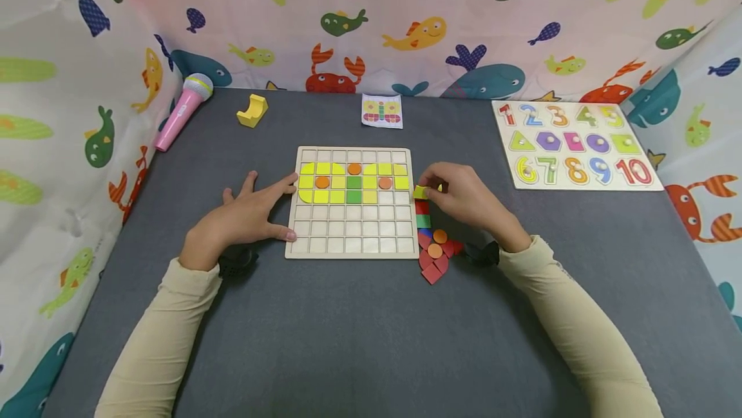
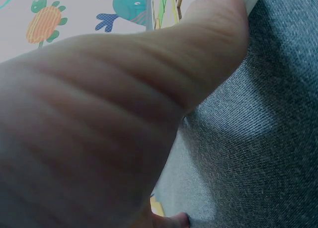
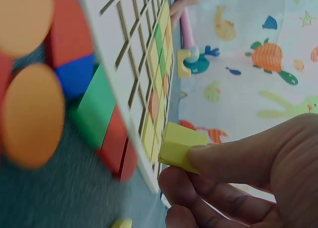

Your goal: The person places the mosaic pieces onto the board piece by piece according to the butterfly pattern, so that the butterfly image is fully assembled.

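My right hand [image 1: 458,189] pinches a small yellow block [image 3: 181,143] between thumb and fingers, just off the right edge of a wooden grid board [image 1: 336,253]. Yellow, green and orange pieces lie in the board's upper rows; the lower rows show pale cells. With fingers spread, my left hand [image 1: 240,215] rests at the board's left edge, thumb and a fingertip right at the rim. Beside the board's right side, red pieces [image 1: 431,274], orange discs [image 1: 440,236], a green piece [image 1: 424,221] and a blue one lie in a loose pile. Another yellow piece [image 3: 121,223] lies below the right hand.
A small picture card [image 1: 381,112] with a butterfly pattern lies behind the board. Farther left are a yellow curved block [image 1: 252,111] and a pink toy microphone [image 1: 185,112]. A number-and-shape puzzle board [image 1: 585,141] lies at the back right. A printed cloth surrounds the table.
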Available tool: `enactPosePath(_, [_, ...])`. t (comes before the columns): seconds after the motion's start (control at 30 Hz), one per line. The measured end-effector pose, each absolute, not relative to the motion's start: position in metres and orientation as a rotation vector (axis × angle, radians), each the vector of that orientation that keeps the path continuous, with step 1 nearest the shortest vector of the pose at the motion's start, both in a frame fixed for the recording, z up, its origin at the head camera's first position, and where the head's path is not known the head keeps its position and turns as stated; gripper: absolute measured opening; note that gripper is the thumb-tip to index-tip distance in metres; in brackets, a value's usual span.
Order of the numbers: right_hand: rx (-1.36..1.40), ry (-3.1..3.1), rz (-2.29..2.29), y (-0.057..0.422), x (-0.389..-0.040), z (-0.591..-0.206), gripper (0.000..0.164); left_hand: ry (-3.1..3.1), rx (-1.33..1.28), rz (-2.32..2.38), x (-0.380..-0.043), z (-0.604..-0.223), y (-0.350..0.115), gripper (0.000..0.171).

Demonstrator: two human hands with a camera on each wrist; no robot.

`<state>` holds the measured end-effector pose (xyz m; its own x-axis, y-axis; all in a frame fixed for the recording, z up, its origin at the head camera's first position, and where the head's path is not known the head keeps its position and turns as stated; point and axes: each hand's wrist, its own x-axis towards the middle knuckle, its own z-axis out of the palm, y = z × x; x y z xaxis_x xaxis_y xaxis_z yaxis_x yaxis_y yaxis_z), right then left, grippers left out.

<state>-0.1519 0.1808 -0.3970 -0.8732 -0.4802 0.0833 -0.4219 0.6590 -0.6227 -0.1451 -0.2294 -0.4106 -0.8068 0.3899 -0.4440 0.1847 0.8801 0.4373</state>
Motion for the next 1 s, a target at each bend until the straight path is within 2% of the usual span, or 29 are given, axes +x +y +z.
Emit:
enactPosePath(0.5, [-0.881,2.690,-1.029,0.140,-0.165,-0.406,0.011,2.512,0.434,0.523,-0.144,-0.409,-0.228,0.120])
enactPosePath(1.0, [-0.971,2.675,-1.012,0.126,-0.167,-0.414,0.010,2.514,0.410,0.504,-0.145,-0.410,-0.228,0.120])
